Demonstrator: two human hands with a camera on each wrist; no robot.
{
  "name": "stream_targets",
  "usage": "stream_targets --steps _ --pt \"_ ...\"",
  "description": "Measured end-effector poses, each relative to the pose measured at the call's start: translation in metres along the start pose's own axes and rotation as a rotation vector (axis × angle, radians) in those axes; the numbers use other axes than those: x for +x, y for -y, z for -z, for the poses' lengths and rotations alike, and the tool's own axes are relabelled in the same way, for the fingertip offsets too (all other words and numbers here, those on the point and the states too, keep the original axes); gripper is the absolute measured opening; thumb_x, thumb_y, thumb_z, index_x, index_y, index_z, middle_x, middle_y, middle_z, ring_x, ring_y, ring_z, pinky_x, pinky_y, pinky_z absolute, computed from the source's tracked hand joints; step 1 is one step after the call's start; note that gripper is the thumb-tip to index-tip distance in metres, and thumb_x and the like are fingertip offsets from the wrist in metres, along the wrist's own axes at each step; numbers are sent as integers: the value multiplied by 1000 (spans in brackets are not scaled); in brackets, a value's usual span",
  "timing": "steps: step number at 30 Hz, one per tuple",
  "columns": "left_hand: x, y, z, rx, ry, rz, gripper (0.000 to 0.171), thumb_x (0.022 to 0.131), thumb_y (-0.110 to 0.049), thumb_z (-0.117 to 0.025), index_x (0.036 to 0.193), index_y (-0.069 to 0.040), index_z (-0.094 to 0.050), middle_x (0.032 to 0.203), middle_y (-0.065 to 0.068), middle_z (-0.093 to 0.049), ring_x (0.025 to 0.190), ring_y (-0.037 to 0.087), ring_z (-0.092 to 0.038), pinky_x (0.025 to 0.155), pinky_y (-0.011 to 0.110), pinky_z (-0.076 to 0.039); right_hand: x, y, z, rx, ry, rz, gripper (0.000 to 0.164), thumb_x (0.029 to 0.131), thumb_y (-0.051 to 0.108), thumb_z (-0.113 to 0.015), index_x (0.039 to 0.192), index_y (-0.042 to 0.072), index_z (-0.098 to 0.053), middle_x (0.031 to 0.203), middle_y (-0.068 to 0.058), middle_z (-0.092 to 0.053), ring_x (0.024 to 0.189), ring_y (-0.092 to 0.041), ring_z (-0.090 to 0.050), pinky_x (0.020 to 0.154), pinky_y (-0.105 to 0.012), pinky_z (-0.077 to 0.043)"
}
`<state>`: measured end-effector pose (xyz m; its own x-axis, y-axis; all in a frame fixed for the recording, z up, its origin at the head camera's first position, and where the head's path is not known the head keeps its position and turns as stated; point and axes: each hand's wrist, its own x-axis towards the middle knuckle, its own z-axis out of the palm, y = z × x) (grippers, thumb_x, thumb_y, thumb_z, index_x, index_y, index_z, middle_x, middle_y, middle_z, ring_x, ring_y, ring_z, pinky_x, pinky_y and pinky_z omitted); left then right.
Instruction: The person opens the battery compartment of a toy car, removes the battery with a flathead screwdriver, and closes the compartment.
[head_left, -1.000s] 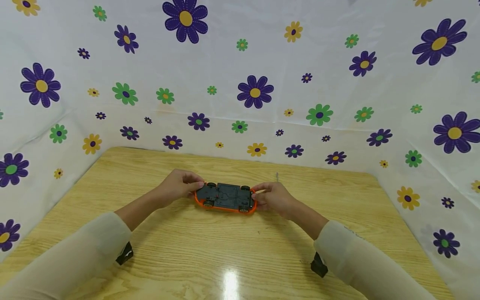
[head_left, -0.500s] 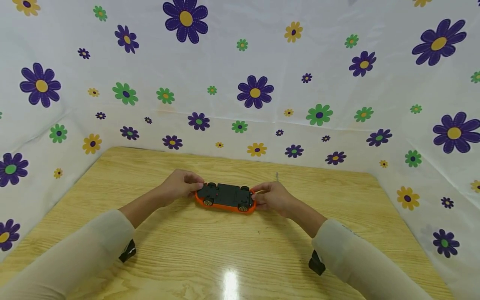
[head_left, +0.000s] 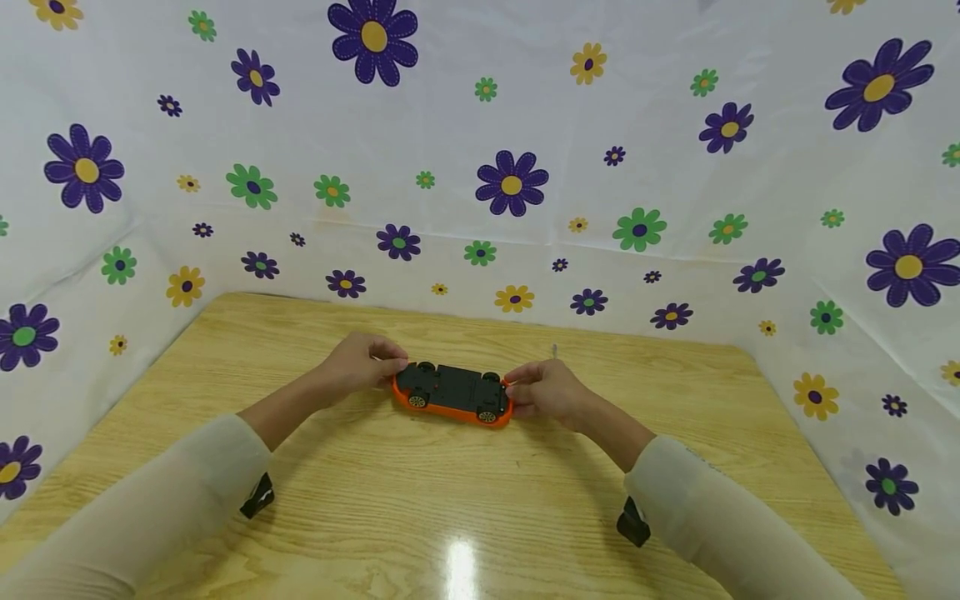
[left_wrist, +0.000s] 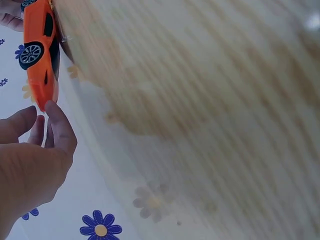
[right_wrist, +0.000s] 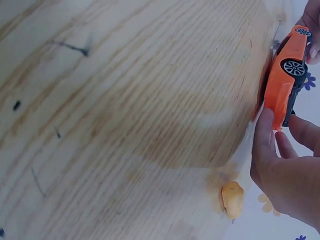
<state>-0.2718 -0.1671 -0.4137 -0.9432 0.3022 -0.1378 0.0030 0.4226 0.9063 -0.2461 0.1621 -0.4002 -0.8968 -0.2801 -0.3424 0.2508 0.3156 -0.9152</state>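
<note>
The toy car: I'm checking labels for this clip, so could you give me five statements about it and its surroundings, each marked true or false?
1. The left hand and the right hand hold the toy car at opposite ends. True.
2. The toy car is held right way up, roof toward the head camera. False: its dark underside and wheels face that camera.
3. A yellow object shows in the right wrist view. True.
4. The toy car's body is blue. False: it is orange.
5. The backdrop is printed with flowers. True.
</note>
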Motion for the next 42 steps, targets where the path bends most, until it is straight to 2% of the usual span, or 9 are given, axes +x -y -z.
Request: stream_targets --steps 2,5,9,14,17,22,26,31,42 --pt "-1 0 0 76 -18 -61 19 102 -11 -65 117 1 -71 114 17 -68 90 22 -72 79 36 -64 1 0 0 -13 -5 10 34 102 -4 -57 136 -8 -59 130 -26 -62 106 -32 -71 91 -44 -61" --pt "-2 2 -1 260 -63 -210 14 101 -14 -68 108 -4 -74 104 9 -72 85 19 -70 72 34 -62 3 -3 2 -74 -25 58 32 102 -3 -59 134 -8 -61 124 -24 -64 100 -30 -72 87 -41 -63" --pt "-3 3 -4 449 -114 -395 8 99 -14 -71 101 -9 -77 92 0 -73 83 16 -66 70 33 -57 4 -5 3 -265 -76 198 29 102 3 -62 130 -4 -65 117 -18 -68 99 -29 -71 82 -38 -63" --pt "-9 1 -8 536 -102 -484 7 98 -13 -72 102 -11 -78 98 0 -71 90 18 -64 73 32 -59 5 -6 3 -595 -130 465 29 100 8 -67 127 -2 -68 117 -15 -71 102 -30 -70 83 -37 -63" --pt "-13 -2 -11 604 -74 -540 8 97 -14 -73 104 -12 -78 103 0 -71 97 21 -63 81 36 -59 6 -8 3 -768 -128 625 30 100 9 -69 128 -1 -69 120 -14 -70 103 -29 -68 84 -39 -63" --pt "-22 -5 -12 700 -23 -629 11 95 -14 -76 106 -13 -78 106 0 -69 105 24 -61 90 41 -56 4 -9 1 -924 -89 796 29 97 7 -71 126 2 -70 122 -13 -70 111 -29 -66 92 -44 -60" --pt "-24 -4 -12 723 6 -664 11 95 -12 -76 106 -13 -78 107 0 -68 102 23 -60 85 38 -56 4 -11 1 -954 -26 850 32 96 1 -70 128 0 -70 125 -16 -68 117 -34 -64 97 -46 -58" --pt "-24 -1 -10 716 33 -706 9 94 -10 -76 102 -12 -78 107 1 -68 99 21 -59 83 37 -55 3 -12 -1 -976 20 862 31 96 -2 -68 127 -1 -70 127 -22 -65 117 -37 -64 93 -43 -60" --pt "-13 3 -6 750 67 -755 11 95 -5 -73 104 -10 -77 115 5 -69 106 25 -60 90 40 -56 -9 -15 -9 -997 -2 808 29 98 0 -67 127 0 -70 131 -23 -61 119 -38 -61 94 -44 -59"
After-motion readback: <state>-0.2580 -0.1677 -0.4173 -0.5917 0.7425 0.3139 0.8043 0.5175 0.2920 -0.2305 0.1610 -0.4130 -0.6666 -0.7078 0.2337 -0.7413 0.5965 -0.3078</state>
